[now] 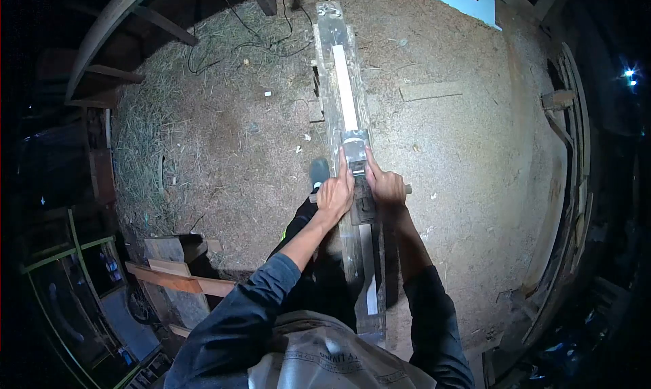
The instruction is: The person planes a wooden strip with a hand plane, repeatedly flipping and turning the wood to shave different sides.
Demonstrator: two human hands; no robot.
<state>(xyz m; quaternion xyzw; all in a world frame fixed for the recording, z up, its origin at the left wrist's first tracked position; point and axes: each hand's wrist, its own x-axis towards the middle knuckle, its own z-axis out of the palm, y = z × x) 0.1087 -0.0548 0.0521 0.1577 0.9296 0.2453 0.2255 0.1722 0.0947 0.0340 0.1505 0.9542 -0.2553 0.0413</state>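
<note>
A person seen from their own head height looks down at a long, dark block-shaped hand plane with a pale metal front and a wooden crossbar handle (363, 205), which lies directly between their two bare hands, on top of a narrow, weathered wooden beam (331, 111). Neither hand is nearer: the left hand (334, 196) touches the plane's left side and the right hand (388, 188) its right. Both are closed on the handle, the other fingers curled in around its ends, some of them hidden, while each index finger stretches forward along the plane's flank, towards its front. The plane's long axis runs away from the body, in line with the beam, its front end pointing outward and leaning slightly left; the crossbar lies across that axis. Beneath the plane, a thin, straight, whitish strip (344, 87) shows ahead of the front and again behind the back, along the same line. A dark shoe (319, 171) stands on the straw-littered ground (237, 138), just left of the beam.
</note>
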